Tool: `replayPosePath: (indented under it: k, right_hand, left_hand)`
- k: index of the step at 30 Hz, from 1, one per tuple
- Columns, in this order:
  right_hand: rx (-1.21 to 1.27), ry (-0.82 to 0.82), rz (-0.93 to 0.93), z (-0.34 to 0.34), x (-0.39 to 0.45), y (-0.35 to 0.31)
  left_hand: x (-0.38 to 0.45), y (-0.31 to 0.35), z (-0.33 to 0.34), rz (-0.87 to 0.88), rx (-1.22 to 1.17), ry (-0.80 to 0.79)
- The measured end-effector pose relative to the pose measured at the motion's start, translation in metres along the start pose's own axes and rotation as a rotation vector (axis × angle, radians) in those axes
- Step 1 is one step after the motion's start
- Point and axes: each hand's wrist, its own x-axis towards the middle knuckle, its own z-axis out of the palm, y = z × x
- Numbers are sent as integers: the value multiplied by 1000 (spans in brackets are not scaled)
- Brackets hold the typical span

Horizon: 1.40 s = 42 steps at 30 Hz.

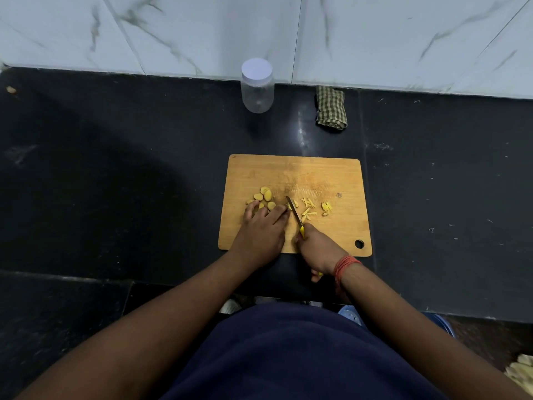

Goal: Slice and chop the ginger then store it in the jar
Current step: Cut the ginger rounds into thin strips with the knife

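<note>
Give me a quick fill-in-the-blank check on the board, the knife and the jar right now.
1. The knife is held by the ____ hand.
2. The jar near the wall has its lid ____.
3. The round ginger slices lie on the board to the ____ of the blade.
4. The left hand rests on the ____.

Missing words: right; on; left; board
</note>
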Motion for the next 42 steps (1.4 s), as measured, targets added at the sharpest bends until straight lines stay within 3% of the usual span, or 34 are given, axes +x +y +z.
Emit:
replayPosePath:
  k: [25,38,42]
  right_hand:
    - [-197,26,-22,14,-25,31]
    - [-5,76,24,2,-27,23]
    - [-66,56,-32,5,-25,25]
  left_hand:
    - [1,5,-10,-56,93,-139]
    - [-4,7,-12,-56,89,-98]
    - [-5,8,-14,-56,104,-105]
